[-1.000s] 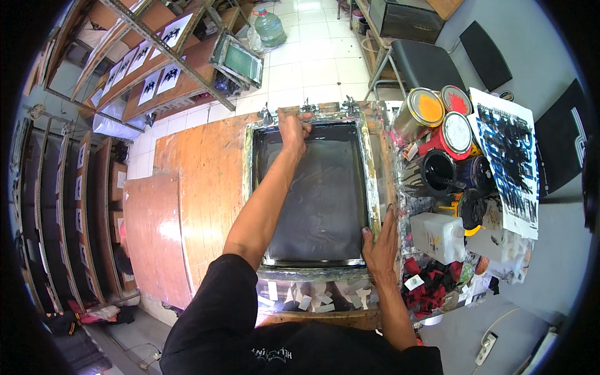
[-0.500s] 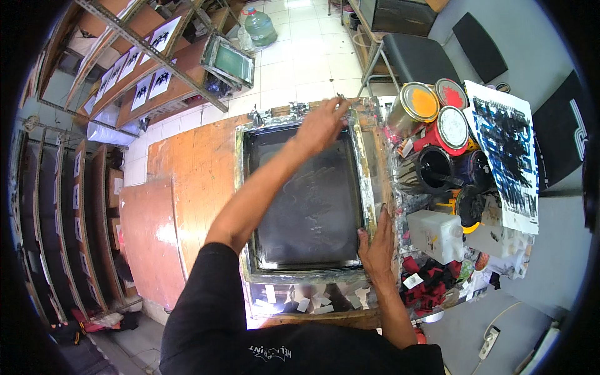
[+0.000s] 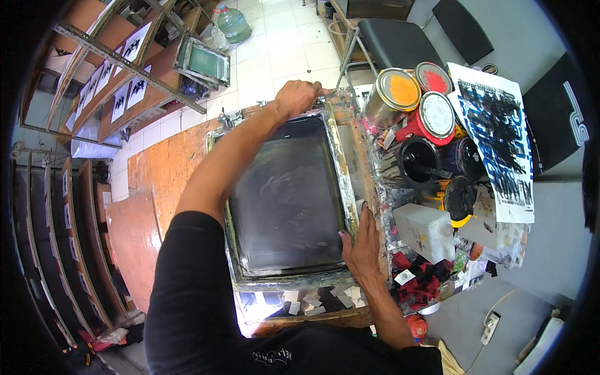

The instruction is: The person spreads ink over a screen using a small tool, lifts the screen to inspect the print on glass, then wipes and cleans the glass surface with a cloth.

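Observation:
A printing screen with dark mesh lies flat in front of me, its worn frame smeared with ink. My left hand reaches across to the far edge, fingers curled in at the screw of a metal hinge clamp; the fingers cover most of that screw. Another metal clamp sits at the far left corner of the frame. My right hand lies flat along the frame's right side, fingers stretched out and thumb spread to the inner edge.
To the right stand ink cans, a black ink pot, a white jug and an ink-smeared sheet. Dark red rags lie near my right forearm. Racks line the left; a black chair stands behind.
My view has shifted, so the scene sits further left. My left hand has turned at the clamp, its fingers more curled. The right hand stays on the frame's side.

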A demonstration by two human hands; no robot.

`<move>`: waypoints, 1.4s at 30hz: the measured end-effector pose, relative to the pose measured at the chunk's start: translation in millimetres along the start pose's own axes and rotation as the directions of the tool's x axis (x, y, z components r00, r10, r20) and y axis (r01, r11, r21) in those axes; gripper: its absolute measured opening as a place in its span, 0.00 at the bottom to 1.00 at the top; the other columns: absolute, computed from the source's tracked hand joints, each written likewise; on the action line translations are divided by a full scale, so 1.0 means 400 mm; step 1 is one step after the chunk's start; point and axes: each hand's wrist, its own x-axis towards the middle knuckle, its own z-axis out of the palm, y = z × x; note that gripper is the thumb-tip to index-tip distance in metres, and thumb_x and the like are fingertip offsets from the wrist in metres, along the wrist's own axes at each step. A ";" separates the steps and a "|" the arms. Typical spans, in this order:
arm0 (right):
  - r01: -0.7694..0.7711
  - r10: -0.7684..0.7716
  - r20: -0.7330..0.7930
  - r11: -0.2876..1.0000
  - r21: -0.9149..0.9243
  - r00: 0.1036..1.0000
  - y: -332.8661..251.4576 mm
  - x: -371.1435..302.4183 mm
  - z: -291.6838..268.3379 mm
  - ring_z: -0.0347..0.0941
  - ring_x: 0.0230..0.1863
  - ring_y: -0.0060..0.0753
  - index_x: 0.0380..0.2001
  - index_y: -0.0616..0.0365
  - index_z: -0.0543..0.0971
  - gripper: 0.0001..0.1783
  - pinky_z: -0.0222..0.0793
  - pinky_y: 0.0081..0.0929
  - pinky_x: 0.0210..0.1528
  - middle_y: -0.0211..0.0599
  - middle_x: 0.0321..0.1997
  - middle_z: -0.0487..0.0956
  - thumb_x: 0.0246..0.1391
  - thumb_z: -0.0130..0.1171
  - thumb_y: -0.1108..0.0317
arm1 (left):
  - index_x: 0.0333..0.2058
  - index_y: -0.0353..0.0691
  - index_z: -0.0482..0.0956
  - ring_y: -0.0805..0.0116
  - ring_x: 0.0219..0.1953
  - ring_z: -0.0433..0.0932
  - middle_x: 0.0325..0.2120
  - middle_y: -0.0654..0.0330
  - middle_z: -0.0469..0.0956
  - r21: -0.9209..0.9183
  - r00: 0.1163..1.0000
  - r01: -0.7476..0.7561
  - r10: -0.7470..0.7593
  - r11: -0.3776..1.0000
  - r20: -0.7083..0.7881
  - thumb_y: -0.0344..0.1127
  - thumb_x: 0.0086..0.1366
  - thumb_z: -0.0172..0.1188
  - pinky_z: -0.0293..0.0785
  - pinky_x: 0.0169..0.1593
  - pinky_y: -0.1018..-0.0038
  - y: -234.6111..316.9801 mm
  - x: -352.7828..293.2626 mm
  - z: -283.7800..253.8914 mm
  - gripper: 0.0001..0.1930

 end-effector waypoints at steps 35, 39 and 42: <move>0.023 -0.023 -0.035 1.000 -0.001 0.999 0.001 0.003 0.000 0.51 0.72 0.71 0.71 0.72 0.47 0.47 0.48 0.51 0.73 0.70 0.72 0.54 0.59 0.60 0.64 | 0.73 0.35 0.43 0.74 0.19 0.69 0.22 0.60 0.77 -0.980 0.712 0.188 -0.678 -0.068 0.183 0.25 0.55 0.57 0.68 0.23 0.76 0.179 -0.184 0.020 0.48; -0.003 0.003 -0.033 1.000 -0.004 0.999 -0.007 0.006 -0.005 0.50 0.72 0.71 0.71 0.72 0.47 0.46 0.47 0.51 0.74 0.70 0.72 0.53 0.59 0.60 0.64 | 0.64 0.44 0.69 0.72 0.27 0.75 0.34 0.56 0.81 -0.948 0.957 0.289 -0.070 0.131 0.282 0.24 0.54 0.56 0.71 0.28 0.78 0.320 -0.237 -0.006 0.35; 0.000 0.000 -0.042 1.000 0.006 0.999 -0.005 0.002 0.000 0.50 0.73 0.70 0.71 0.72 0.48 0.46 0.46 0.51 0.74 0.70 0.72 0.53 0.60 0.60 0.64 | 0.61 0.48 0.76 0.72 0.33 0.79 0.36 0.58 0.83 -0.947 0.941 0.302 0.126 0.109 0.315 0.24 0.55 0.57 0.72 0.30 0.80 0.401 -0.291 -0.037 0.32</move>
